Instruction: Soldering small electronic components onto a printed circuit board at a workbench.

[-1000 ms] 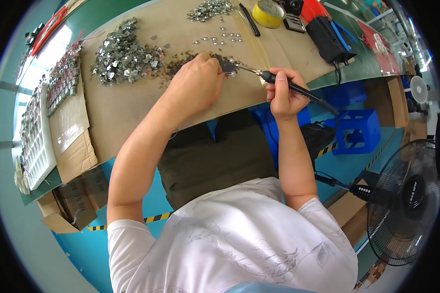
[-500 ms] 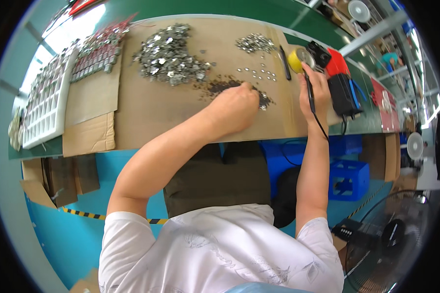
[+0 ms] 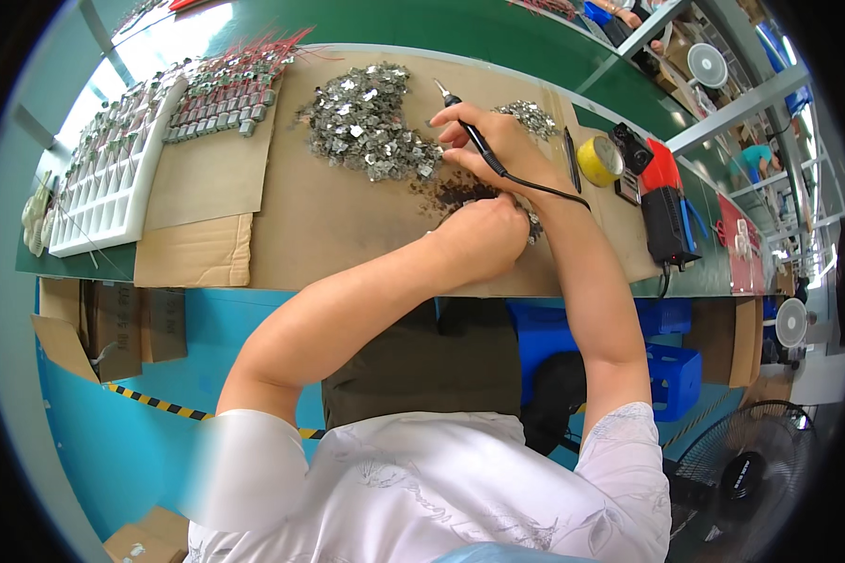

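Note:
My right hand [image 3: 514, 148] is wrapped round the black handle of a soldering iron [image 3: 480, 141]; its metal tip points up and left, beside the large heap of small silvery metal pieces [image 3: 366, 122]. The iron's cord loops over my right wrist. My left hand [image 3: 486, 239] is closed, knuckles up, low over the cardboard sheet [image 3: 338, 253]. Its fingertips are hidden, so what they pinch cannot be made out. Just beyond it lies a dark brown, crumbly patch [image 3: 455, 193]. A smaller pile of metal pieces [image 3: 532, 118] sits behind my right hand.
A black pen-like tool [image 3: 572, 159], a yellow round tin-like thing [image 3: 600, 161] and a black box [image 3: 668, 230] stand at the right. On the left are a white compartment tray [image 3: 99, 202] and rows of small parts with red wires [image 3: 216, 111]. A fan [image 3: 746, 474] stands lower right.
My right hand has moved left with the soldering iron, from the yellow tin-like thing to above my left hand. My left hand stays closed by the dark patch. The whole view has shifted slightly.

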Tool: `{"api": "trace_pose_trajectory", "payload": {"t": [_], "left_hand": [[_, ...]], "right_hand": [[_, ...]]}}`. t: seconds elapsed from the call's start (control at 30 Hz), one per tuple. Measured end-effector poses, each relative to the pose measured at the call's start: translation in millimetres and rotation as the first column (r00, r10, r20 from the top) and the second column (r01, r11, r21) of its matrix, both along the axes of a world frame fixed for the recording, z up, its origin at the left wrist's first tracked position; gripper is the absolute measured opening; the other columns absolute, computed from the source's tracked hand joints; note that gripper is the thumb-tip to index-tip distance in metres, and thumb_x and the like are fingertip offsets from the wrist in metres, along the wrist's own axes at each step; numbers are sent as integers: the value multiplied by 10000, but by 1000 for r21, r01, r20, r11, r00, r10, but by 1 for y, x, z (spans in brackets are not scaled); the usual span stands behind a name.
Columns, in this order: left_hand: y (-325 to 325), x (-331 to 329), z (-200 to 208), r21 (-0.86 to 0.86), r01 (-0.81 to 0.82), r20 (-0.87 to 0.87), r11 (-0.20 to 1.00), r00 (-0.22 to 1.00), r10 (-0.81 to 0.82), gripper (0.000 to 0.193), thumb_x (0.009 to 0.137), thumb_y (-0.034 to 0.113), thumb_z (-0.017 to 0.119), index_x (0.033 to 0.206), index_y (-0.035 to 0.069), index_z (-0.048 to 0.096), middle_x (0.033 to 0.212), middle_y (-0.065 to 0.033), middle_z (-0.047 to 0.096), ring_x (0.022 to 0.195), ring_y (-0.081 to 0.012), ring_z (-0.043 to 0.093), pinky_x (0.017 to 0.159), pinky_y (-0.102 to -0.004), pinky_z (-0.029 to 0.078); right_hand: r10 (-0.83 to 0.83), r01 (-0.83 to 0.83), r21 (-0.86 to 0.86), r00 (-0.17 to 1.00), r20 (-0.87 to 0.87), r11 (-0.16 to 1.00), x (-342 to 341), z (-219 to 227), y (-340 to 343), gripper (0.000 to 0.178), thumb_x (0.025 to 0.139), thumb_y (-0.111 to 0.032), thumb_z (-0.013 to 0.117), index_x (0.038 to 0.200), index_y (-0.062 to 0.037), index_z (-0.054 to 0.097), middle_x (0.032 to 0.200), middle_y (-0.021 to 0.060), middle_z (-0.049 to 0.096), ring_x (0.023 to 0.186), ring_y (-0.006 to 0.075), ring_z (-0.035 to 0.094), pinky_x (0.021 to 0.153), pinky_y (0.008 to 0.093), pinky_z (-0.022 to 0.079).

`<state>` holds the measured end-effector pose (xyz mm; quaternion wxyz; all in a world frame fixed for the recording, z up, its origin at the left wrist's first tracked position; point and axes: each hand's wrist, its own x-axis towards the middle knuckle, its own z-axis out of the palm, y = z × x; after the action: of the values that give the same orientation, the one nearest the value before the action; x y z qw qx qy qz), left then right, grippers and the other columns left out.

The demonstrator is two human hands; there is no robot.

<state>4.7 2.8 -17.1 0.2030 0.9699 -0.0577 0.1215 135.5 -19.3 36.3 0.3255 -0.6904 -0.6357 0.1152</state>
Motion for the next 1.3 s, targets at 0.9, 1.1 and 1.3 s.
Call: {"api": "trace_pose_trajectory", "payload": {"t": [0.9, 1.1, 1.3], "left_hand": [[0, -2, 6, -131, -2, 13, 991, 1000, 4, 181, 922, 129, 631, 938, -52, 644, 973, -249, 643, 918, -420, 670, 840, -479, 557], [-2, 2, 5, -113, 7, -16, 994, 1000, -9, 198, 925, 137, 632, 941, -61, 634, 996, -246, 639, 927, -412, 674, 853, -466, 561], [7, -2, 0, -99, 25, 32, 995, 999, -22, 164, 863, 82, 628, 922, -71, 638, 981, -266, 644, 887, -402, 697, 811, -453, 584]], "right_hand": [[-246, 187, 285, 951, 186, 940, 60, 9, -56, 407, 817, -36, 732, 1208, -125, 659, 813, 26, 708, 719, 104, 661, 673, 286, 548], [-724, 556, 472, 599, 342, 684, 189, 61, -199, 344, 818, -44, 729, 1148, -123, 670, 770, 74, 724, 719, 188, 732, 686, 332, 584], [-768, 661, 409, 447, 460, 629, 224, 78, -206, 188, 955, -114, 638, 1131, -155, 688, 849, 154, 737, 843, 340, 745, 761, 420, 574]]}}
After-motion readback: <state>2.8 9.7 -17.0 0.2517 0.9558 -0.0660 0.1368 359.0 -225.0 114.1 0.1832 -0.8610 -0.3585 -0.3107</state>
